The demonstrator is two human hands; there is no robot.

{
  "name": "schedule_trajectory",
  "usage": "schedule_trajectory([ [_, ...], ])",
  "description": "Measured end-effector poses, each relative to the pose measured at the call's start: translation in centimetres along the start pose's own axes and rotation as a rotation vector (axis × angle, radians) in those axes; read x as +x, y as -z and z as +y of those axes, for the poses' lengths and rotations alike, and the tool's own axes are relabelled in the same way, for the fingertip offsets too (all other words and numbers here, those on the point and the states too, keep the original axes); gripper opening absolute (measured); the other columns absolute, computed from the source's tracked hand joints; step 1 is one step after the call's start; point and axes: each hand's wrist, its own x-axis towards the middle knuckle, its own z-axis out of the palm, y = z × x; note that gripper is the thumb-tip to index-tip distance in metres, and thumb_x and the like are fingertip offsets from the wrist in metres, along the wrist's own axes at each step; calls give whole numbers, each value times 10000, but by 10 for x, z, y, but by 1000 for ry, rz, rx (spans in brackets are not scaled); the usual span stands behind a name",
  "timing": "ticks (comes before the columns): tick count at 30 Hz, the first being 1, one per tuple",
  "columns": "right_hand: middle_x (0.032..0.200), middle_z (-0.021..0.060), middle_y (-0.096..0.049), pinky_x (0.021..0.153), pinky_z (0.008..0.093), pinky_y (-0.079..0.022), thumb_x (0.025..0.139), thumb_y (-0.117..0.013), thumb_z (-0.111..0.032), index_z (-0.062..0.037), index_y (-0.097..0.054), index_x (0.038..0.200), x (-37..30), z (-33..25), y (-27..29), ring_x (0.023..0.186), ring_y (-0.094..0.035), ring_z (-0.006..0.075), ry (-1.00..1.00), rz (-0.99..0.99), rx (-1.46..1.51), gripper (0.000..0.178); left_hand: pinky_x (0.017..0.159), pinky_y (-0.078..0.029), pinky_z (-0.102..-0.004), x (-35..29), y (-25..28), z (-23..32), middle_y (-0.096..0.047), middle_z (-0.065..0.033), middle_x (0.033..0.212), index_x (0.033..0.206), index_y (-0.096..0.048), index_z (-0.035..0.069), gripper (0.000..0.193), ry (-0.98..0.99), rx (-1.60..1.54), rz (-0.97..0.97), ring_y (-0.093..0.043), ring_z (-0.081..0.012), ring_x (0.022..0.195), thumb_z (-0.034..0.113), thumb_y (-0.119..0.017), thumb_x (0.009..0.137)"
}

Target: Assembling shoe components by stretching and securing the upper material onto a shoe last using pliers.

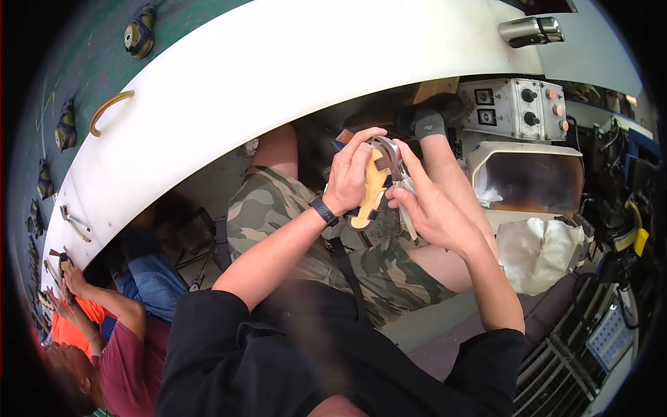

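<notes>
Above my lap, my left hand (347, 177) is closed around a shoe on its last, with the tan sole side (372, 189) facing up. Brown upper leather (384, 161) folds over the edge of that sole. In my right hand (436, 214), a pair of metal lasting pincers (394, 154) meets the upper at the shoe's far end. One pale handle (408, 221) of the pincers shows below my right fingers. The jaws' exact bite on the leather is too small to make out. A dark watch (324, 210) circles my left wrist.
A long white table (278, 66) curves ahead, bearing a metal cylinder (531, 32), a brown curved strip (110, 111) and a hand tool (75, 219). Right stand a control box (511, 111) and a windowed machine (528, 182). Leftward, a co-worker (132, 347) handles a shoe.
</notes>
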Motion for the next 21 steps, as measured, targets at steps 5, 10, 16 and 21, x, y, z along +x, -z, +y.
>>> schedule_trajectory([
  [5, 891, 177, -653, 755, 399, -523, 1025, -466, -39, -96, -106, 1598, 3, -18, 8, 782, -663, 296, -136, -98, 51, 679, 885, -481, -273, -1, 3, -2, -672, -57, 1035, 1306, -593, 23, 405, 24, -43, -33, -603, -119, 961, 223, -350, 1051],
  [10, 950, 264, -655, 778, 474, -505, 999, -487, -38, -93, -108, 1588, 1, 8, -17, 816, -658, 426, 38, 82, 73, 703, 891, -480, -280, 2, 0, -2, -678, -67, 1049, 1290, -604, 14, 461, 29, -70, -27, -608, -129, 969, 325, -326, 1093],
  [16, 1062, 311, -637, 772, 493, -484, 989, -493, -28, -85, -125, 1589, -2, 2, -14, 858, -627, 485, -43, 64, 166, 706, 824, -487, -293, 3, -1, -5, -682, -80, 972, 1178, -644, -5, 462, 37, 21, 45, -615, -148, 885, 317, -323, 1091],
  [21, 940, 281, -655, 704, 513, -482, 989, -505, -48, -89, -131, 1596, -11, 6, -2, 789, -634, 457, 151, 72, -265, 714, 769, -489, -295, 4, -3, -4, -684, -79, 905, 1142, -651, -10, 460, 37, 74, 30, -611, -151, 822, 308, -325, 1082],
])
